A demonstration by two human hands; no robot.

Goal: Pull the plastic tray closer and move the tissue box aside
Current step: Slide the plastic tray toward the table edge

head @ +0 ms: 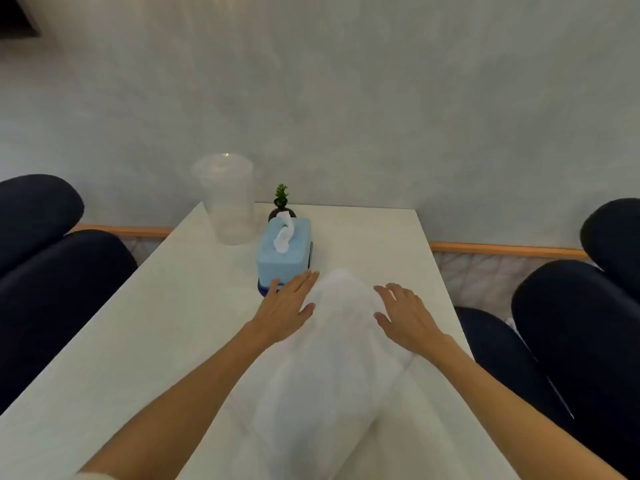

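Translucent white plastic tray [341, 327] centred on white table [138, 323], blurred; left hand [287, 306] and right hand [405, 315] flat, fingers spread, flanking it; pale blue rectangular tissue box [282, 252] just beyond left fingertips.

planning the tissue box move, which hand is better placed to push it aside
Left. The left hand lies flat with its fingertips right by the blue tissue box near end. The right hand sits across the white tray, farther off.

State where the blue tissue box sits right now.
In the head view, the tissue box stands mid-table, just beyond the left hand, before the small plant.
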